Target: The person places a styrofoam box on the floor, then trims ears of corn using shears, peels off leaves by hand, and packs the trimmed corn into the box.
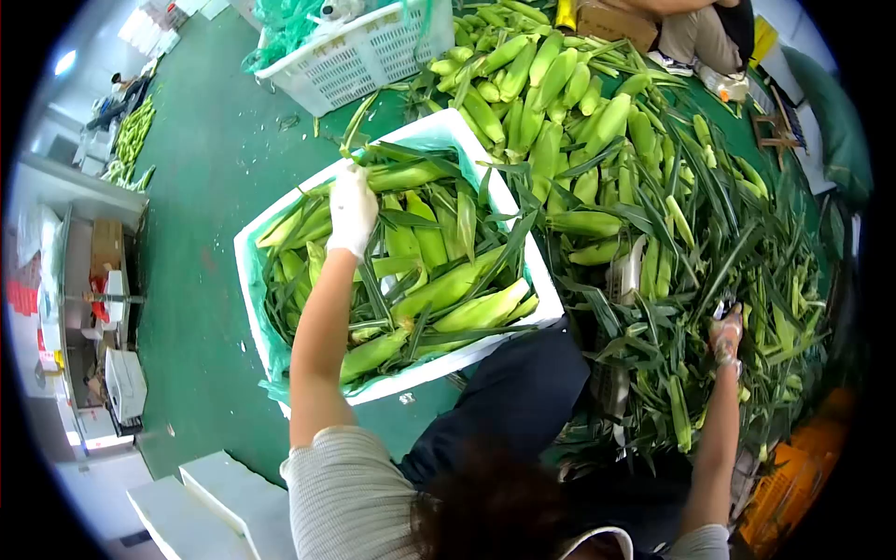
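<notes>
My left hand (pixel 353 210), in a white glove, is closed at the far left side of a white foam box (pixel 551 303). It grips the stem end of a green ear of corn (pixel 408 175). Several more ears in their husks lie in the box, on a green plastic liner (pixel 266 322). Far to the right, my right hand (pixel 726 334) is over a heap of loose corn leaves (pixel 756 280). Its fingers are closed around a small dark, partly shiny thing whose kind I cannot make out.
A big pile of husked-in corn (pixel 560 103) spreads beyond the box. Behind stands a white slotted crate (pixel 359 65) with green netting. Another person's legs (pixel 695 37) are at the upper right. An orange crate (pixel 789 485) sits lower right; white foam pieces (pixel 201 509) lie lower left.
</notes>
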### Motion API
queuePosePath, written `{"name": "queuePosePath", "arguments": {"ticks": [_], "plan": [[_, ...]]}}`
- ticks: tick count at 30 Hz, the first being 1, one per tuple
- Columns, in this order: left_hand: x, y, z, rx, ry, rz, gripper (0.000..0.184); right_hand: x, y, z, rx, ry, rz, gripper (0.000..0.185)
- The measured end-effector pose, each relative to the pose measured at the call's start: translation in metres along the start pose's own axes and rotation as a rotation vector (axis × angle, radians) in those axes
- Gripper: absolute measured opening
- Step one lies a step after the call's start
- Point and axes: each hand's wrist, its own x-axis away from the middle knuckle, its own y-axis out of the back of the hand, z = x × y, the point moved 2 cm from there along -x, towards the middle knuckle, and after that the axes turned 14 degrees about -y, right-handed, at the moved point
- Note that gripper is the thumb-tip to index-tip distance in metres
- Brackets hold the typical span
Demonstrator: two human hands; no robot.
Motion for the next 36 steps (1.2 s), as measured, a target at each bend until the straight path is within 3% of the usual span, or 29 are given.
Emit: {"name": "queuePosePath", "arguments": {"ticks": [1,2,3,5,6,7,9,10,11,13,14,15,18,20,21,23,24,25,29,32,36], "plan": [[-0.010,-0.004,0.012,-0.228,-0.052,0.090,0.018,-0.007,0.006,-0.001,0.041,0.019,0.010,0.084],[-0.015,-0.015,0.030,-0.243,0.155,0.289,0.020,0.010,0.035,0.009,0.047,0.036,0.066,0.084],[-0.015,-0.022,0.040,-0.371,0.120,0.275,0.016,0.003,0.042,0.000,0.033,0.080,0.095,0.079],[-0.013,-0.041,0.048,-0.548,-0.085,0.248,0.014,0.060,0.115,0.029,-0.109,-0.031,0.280,0.073],[-0.013,-0.051,0.052,-0.564,0.000,0.410,0.015,0.061,0.111,0.006,-0.187,0.099,0.040,0.070],[-0.007,-0.051,0.052,-0.561,-0.020,0.414,0.015,0.089,0.134,0.010,-0.182,0.112,-0.081,0.069],[0.002,-0.046,0.055,-0.444,-0.054,0.479,0.017,0.132,0.165,0.015,-0.397,0.025,0.021,0.069],[0.011,-0.048,0.056,-0.491,-0.173,0.343,0.015,0.138,0.162,0.001,-0.480,0.054,-0.025,0.066],[0.000,-0.008,0.032,0.006,0.223,0.308,0.026,0.142,0.157,-0.016,-0.520,0.104,-0.044,0.064],[0.012,0.042,0.010,-0.078,-0.156,0.238,0.042,0.169,0.174,-0.025,-0.494,0.153,-0.028,0.060],[0.015,0.076,0.001,-0.003,-0.015,0.305,0.046,0.192,0.192,-0.019,-0.418,0.036,0.030,0.058],[0.018,0.105,-0.007,0.072,0.128,0.366,0.050,0.190,0.179,-0.036,-0.436,0.192,-0.115,0.059],[0.019,0.177,-0.010,0.088,0.099,0.229,0.054,0.227,0.192,-0.027,-0.448,0.385,-0.150,0.068],[0.005,0.202,-0.017,0.236,0.015,0.098,0.047,0.248,0.205,0.001,-0.482,0.333,0.168,0.072],[-0.017,0.226,-0.050,0.344,0.084,0.179,0.039,0.260,0.218,0.022,-0.555,0.366,0.303,0.074],[-0.054,0.227,-0.095,0.719,-0.046,0.066,0.038,0.257,0.188,0.034,-0.387,0.548,0.224,0.080],[-0.076,0.232,-0.133,0.808,-0.121,0.113,0.040,0.261,0.197,0.049,-0.449,0.520,0.310,0.080],[-0.090,0.214,-0.152,1.034,-0.034,0.233,0.045,0.256,0.189,0.054,-0.521,0.517,0.306,0.080],[-0.139,0.182,-0.271,1.149,-0.270,0.439,0.045,0.234,0.211,0.045,-0.703,0.382,0.429,0.082],[-0.142,0.150,-0.343,1.232,-0.397,0.595,0.042,0.204,0.207,0.010,-0.783,0.317,0.381,0.080],[-0.124,0.108,-0.406,1.110,-0.626,0.678,0.047,0.167,0.196,-0.036,-0.872,0.308,0.496,0.074]]}}
